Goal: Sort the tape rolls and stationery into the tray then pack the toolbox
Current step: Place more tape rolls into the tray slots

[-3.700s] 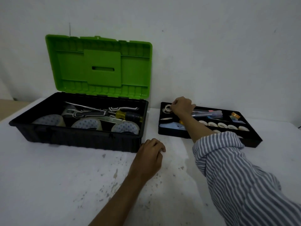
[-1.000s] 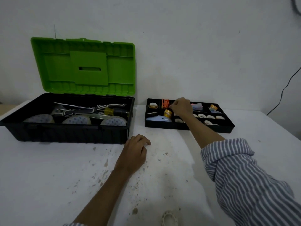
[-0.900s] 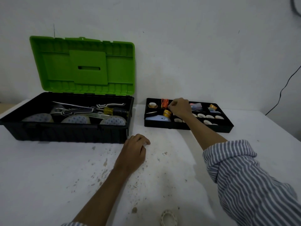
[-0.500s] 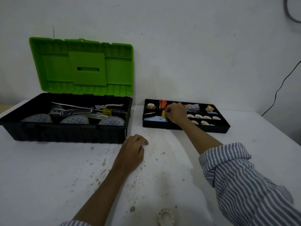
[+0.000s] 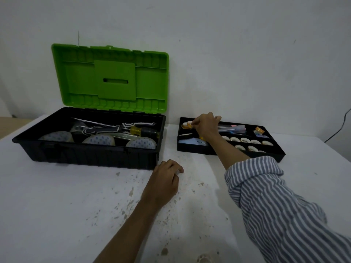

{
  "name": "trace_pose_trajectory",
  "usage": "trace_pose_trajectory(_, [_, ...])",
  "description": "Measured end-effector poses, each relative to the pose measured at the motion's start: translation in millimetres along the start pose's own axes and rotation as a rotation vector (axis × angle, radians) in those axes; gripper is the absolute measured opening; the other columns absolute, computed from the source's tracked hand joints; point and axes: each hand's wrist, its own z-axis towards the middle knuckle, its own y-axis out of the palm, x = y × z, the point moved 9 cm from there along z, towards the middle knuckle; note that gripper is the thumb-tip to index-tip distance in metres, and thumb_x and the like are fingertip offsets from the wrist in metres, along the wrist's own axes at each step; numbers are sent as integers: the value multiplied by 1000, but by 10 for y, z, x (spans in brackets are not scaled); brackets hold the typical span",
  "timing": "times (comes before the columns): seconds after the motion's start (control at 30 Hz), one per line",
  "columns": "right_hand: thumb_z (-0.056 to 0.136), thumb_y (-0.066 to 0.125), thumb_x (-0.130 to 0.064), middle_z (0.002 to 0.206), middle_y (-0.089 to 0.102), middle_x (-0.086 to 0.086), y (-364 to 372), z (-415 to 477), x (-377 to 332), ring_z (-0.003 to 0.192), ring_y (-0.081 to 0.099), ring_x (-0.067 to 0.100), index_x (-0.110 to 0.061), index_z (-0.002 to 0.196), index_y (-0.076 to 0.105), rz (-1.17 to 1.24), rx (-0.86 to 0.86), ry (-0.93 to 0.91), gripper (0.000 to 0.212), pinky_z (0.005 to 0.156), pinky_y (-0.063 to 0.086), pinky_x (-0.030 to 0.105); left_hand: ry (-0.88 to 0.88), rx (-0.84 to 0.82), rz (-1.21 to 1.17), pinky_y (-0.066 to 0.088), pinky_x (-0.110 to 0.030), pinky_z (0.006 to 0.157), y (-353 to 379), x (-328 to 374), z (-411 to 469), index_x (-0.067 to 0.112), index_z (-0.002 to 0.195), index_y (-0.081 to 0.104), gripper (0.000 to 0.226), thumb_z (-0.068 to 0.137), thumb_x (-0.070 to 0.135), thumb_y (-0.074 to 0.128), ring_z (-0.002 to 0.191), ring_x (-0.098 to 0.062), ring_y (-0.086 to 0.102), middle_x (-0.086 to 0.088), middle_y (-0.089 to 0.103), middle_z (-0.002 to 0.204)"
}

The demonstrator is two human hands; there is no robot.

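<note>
Head: right hand (image 5: 206,126) pinches tape roll (image 5: 190,122); tray (image 5: 191,149) lies left-right.

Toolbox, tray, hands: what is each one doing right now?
Toolbox: lid open, tools and big tape rolls inside.
Tray: on the table beside the toolbox, partly filled.
Right hand: pinching a small tape roll over the tray.
Left hand: resting on the table, holding nothing.
</note>
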Motion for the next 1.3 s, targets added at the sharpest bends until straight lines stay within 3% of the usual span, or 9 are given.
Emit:
trace_pose_trajectory(0.1, [92,55,-19,88,62,2,106,64,-64,109,43,27,-27,110,70,-125,-63,-37,24,78,20,36,-1,3,-1,42,-30,84,1,-4,2,13,94,64,31,78,5,40,90,-14,54,0,60,97])
trace_pose_trajectory(0.27, [92,48,-13,116,60,10,318,130,-18,124,32,31,-15,113,66,-152,-231,6,28,104,22,45,-10,0,-11,39,-27,87,8,-5,3,13,95,64,31,79,7,39,92,-13,53,0,61,99])
trace_pose_trajectory(0.43, [93,44,-17,121,59,6,117,138,-38,120,32,30,-23,115,66,-41,-142,-34,32,95,24,40,-11,1,-14,38,-27,88,0,-4,-3,12,95,64,32,78,7,38,92,-13,53,0,61,99])
trace_pose_trajectory(0.63, [92,35,-22,121,52,14,357,19,-60,121,31,28,-17,120,60,-130,-329,-47,38,101,21,41,0,7,-13,42,-30,83,9,-7,12,11,92,65,30,77,4,40,88,-16,55,-2,62,95])
trace_pose_trajectory(0.9, [89,43,-10,118,61,6,23,-143,-34,115,39,30,-15,118,62,127,20,-96,35,88,23,37,10,2,1,41,-27,81,16,-19,18,11,92,65,31,76,4,39,86,-15,53,-2,61,95])
trace_pose_trajectory(1.03, [88,48,-2,82,60,7,-242,-476,59,77,54,22,-1,97,63,408,194,-142,18,69,34,26,12,0,4,36,-23,82,7,22,12,12,92,65,33,76,5,37,87,-13,52,0,61,96])
trace_pose_trajectory(1.13, [86,55,-1,55,48,-4,-278,-838,67,50,44,5,0,86,60,561,101,-138,5,51,33,10,9,-8,13,38,-24,81,1,-7,23,12,93,65,33,76,6,37,88,-14,52,0,60,96])
trace_pose_trajectory(1.23, [87,56,-7,70,62,8,-68,-1277,75,59,53,12,-4,87,63,505,-180,-148,7,56,42,19,12,-13,16,40,-25,83,-9,19,20,11,94,65,32,78,6,37,90,-15,53,-2,61,98])
trace_pose_trajectory(1.3, [88,55,-10,78,63,0,34,-1612,134,64,52,5,-9,91,65,457,-351,-137,10,59,42,14,7,-14,17,41,-24,83,-23,43,6,9,95,65,29,80,2,40,91,-15,54,-3,61,98])
